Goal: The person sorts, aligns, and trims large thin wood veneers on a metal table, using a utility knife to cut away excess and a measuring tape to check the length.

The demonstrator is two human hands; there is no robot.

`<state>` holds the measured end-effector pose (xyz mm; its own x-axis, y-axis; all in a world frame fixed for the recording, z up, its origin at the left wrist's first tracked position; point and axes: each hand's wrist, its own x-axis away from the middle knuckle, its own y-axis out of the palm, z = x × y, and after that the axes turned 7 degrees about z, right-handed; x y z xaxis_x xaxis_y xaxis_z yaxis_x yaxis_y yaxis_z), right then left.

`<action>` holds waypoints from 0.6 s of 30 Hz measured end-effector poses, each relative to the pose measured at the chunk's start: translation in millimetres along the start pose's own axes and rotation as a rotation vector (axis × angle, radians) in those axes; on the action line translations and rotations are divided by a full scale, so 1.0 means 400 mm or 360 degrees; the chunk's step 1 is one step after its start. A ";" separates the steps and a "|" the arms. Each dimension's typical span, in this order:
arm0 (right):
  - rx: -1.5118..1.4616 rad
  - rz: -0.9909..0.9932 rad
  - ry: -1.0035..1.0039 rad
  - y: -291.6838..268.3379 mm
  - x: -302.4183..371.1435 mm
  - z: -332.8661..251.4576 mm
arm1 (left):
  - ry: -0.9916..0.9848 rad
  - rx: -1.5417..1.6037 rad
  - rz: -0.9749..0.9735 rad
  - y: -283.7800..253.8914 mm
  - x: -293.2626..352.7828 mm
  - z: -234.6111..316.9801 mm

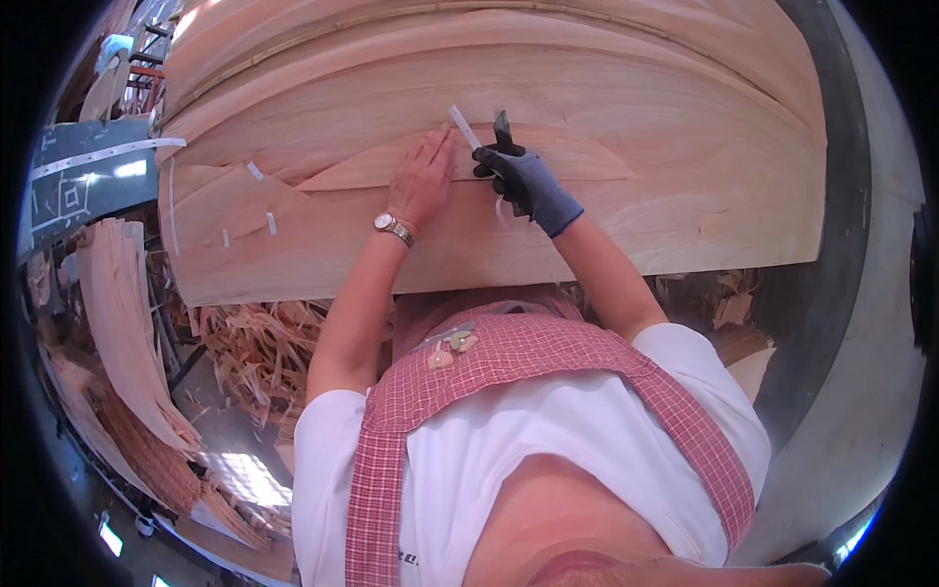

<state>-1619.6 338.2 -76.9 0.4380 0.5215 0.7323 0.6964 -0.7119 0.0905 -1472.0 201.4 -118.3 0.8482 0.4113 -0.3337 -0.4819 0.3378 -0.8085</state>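
Observation:
A thin wooden veneer sheet (479, 245) lies before me, with a long split or loose piece (548, 157) across its middle. My left hand (424, 181), bare and wearing a wristwatch (393, 229), rests flat on the veneer with its fingers stretched out, beside the split. Close to its right, my right hand (518, 181), in a grey glove with black fingers, is closed around a dark flat-bladed tool (502, 127) that looks like a knife. A white tape strip (462, 125) sticks up from its fingertips. Part of the tool is hidden in the glove.
Short tape pieces (272, 224) stick to the veneer at left. A long tape strip (108, 157) hangs across a blue-grey surface (88, 201). Stacked veneer (132, 323) and wood scraps (259, 357) lie at lower left. A bamboo pole (391, 14) crosses the far side of the sheets.

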 end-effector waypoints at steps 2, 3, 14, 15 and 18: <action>-0.0029 -0.0014 0.0014 -0.011 -0.040 0.034 | 0.0070 0.0035 0.0050 -0.012 -0.028 0.006; -0.0047 -0.0038 0.0014 -0.006 -0.043 0.036 | 0.0117 -0.0087 0.0010 -0.008 -0.031 -0.002; 0.0750 0.0457 -0.0443 -0.142 -0.023 -0.013 | 0.0175 -0.0407 -0.0219 0.038 -0.070 -0.016; 0.0486 0.0469 -0.0369 -0.175 0.022 -0.013 | 0.0107 -0.0418 -0.0277 0.029 -0.086 -0.004; 0.0016 0.0631 -0.0152 -0.269 0.122 0.063 | 0.0060 -0.0510 -0.0361 0.030 -0.121 0.055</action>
<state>-1658.9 452.2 -68.0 0.7243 0.2491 0.6429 0.4681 -0.8623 -0.1933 -1523.6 204.3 -101.2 0.9356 0.3233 -0.1421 -0.1935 0.1329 -0.9721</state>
